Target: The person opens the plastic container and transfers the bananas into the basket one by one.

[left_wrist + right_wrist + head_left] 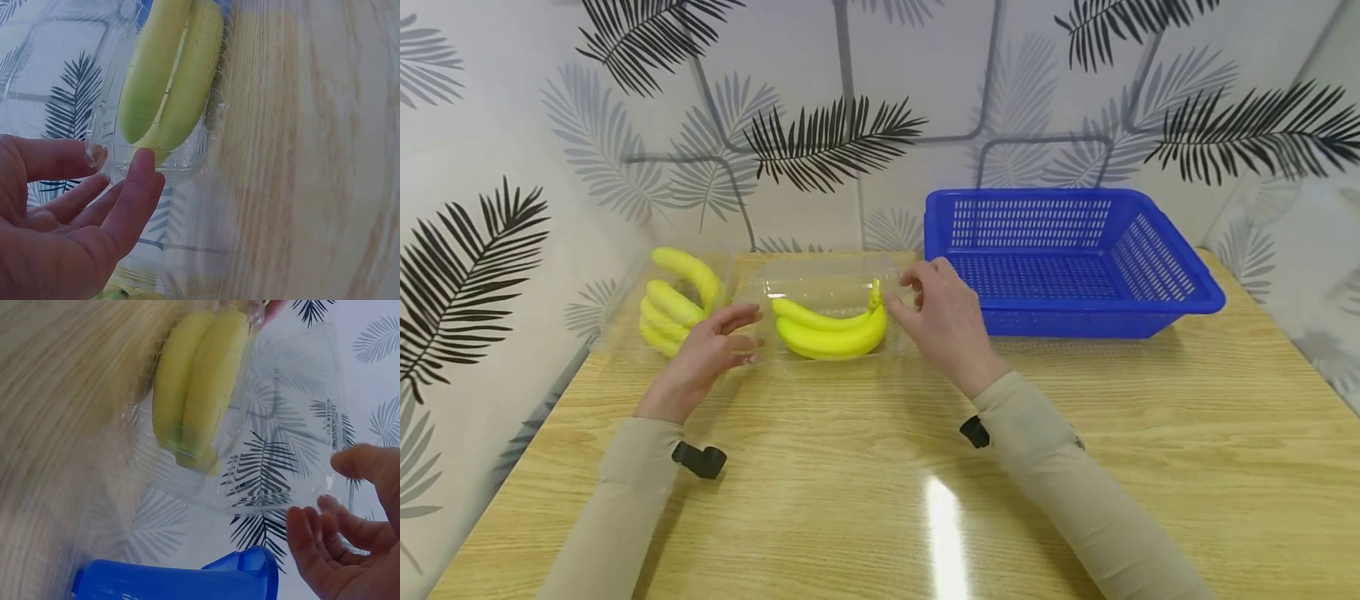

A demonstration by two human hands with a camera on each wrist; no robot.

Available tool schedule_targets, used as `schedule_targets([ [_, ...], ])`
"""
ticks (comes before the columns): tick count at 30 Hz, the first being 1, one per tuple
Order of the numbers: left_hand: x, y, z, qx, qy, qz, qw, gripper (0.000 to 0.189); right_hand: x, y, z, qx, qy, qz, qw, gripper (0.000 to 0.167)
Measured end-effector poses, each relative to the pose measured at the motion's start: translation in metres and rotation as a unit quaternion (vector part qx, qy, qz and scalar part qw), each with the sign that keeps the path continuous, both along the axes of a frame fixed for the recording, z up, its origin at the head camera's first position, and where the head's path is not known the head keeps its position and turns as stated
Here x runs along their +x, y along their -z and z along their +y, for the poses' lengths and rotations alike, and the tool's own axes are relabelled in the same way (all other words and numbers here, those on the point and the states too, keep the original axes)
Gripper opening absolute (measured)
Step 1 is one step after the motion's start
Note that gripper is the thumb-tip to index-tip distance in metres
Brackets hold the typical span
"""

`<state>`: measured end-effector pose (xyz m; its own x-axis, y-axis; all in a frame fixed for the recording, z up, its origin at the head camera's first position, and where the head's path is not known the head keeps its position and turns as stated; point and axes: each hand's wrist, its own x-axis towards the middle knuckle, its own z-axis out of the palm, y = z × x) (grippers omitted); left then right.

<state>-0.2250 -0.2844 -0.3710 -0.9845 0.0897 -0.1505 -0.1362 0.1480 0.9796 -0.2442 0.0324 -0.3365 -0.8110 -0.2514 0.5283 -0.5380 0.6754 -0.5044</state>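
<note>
Nearest my head camera are two beige sleeves [625, 492], a black wrist camera [700, 460] on the left arm and another black unit [975, 432] on the right, reaching over the wood-grain table [820, 500]. Beyond them, I see the left hand [703, 358] at the left end of a clear box [194, 165]; its fingers are loosely bent and well parted from the thumb, the tips against the plastic without closing round it. The right hand [943, 317] is at the other end, partly open, fingers bent; on my right wrist feed the thumb and fingers lie about a corner of the raised lid [294, 412], and I can't tell whether they pinch it. Two bananas [831, 333] lie side by side in the box, between the hands, stems toward the right. Just beyond the left hand I have another clear box [625, 317] holding more bananas [672, 308]. The blue basket [1075, 323] sits past the right hand, at the table's far side. Behind everything is a pale wall [910, 75] printed with black and grey leaves.
</note>
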Motion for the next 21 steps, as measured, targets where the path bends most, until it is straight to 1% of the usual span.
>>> schedule_targets([
  [3, 0.0, 0.0, 0.0, 0.001, 0.001, 0.0, 1.0, 0.059, -0.001, 0.002, -0.001, -0.02, -0.011, 0.003, 0.9997, 0.021],
  [4, 0.0, 0.0, 0.0, 0.002, 0.001, -0.001, 1.0, 0.06, -0.002, 0.003, -0.001, -0.025, -0.017, 0.005, 0.9995, 0.025],
  [6, 0.001, -0.001, 0.0, 0.0, 0.002, -0.003, 1.0, 0.06, -0.004, 0.003, -0.001, -0.022, -0.028, 0.006, 0.9994, 0.04],
  [9, 0.002, -0.002, 0.0, -0.006, 0.005, -0.003, 1.0, 0.06, -0.007, 0.003, -0.001, -0.003, -0.047, 0.004, 0.9989, 0.068],
  [11, 0.002, -0.003, 0.0, -0.007, 0.005, -0.002, 1.0, 0.06, -0.009, 0.005, -0.001, 0.016, -0.057, 0.005, 0.9982, 0.079],
  [14, 0.002, -0.003, 0.001, -0.006, 0.005, 0.0, 1.0, 0.06, -0.011, 0.007, -0.002, 0.022, -0.072, -0.001, 0.9972, 0.082],
  [21, 0.002, -0.003, 0.0, -0.008, 0.005, -0.004, 0.9999, 0.06, -0.009, 0.011, -0.005, 0.034, -0.092, 0.012, 0.9951, 0.077],
])
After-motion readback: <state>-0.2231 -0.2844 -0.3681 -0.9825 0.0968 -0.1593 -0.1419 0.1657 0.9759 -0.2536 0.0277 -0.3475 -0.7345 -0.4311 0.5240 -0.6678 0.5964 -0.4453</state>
